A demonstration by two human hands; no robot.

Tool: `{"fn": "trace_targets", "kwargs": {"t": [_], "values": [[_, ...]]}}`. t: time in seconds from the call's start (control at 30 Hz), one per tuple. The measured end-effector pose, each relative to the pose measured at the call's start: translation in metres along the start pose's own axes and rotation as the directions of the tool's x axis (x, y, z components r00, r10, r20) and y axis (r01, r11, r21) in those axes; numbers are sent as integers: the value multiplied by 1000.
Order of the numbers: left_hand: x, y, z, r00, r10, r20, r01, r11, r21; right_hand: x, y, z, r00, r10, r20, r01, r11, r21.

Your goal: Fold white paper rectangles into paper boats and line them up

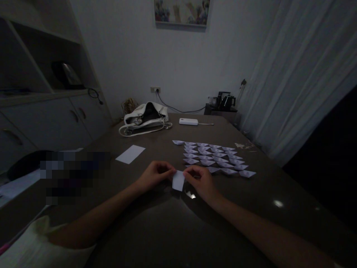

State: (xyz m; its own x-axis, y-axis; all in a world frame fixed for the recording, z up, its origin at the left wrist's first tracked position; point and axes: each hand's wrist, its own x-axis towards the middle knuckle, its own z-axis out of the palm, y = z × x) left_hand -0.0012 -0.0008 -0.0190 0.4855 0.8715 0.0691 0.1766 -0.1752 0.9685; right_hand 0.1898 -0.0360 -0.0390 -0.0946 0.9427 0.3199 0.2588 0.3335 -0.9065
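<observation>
A small white piece of paper (178, 181) is held up just above the dark table, between my two hands. My left hand (156, 175) pinches its upper left corner between thumb and fingers. At the upper right corner, my right hand (201, 182) grips it the same way. Whether the paper has folds in it is too dim to make out. Beyond my right hand, several folded white paper boats (217, 155) stand in rows. Flat on the table past my left hand lies a white sheet of paper (130, 154).
Toward the table's (178, 238) far end rest a white handbag (147, 118) and a white power strip-like device (189, 121) with a short cord. A kettle (228, 101) stands on a side stand behind. Cabinets (50, 119) line the left; a pale curtain (273, 74) hangs right.
</observation>
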Motion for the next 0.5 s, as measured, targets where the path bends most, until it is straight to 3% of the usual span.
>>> {"fn": "trace_targets", "kwargs": {"t": [0.5], "values": [[1,-1,3,1000,-7,-2,7,999,36,1,4,4,998,62,23,-63,996,66]]}}
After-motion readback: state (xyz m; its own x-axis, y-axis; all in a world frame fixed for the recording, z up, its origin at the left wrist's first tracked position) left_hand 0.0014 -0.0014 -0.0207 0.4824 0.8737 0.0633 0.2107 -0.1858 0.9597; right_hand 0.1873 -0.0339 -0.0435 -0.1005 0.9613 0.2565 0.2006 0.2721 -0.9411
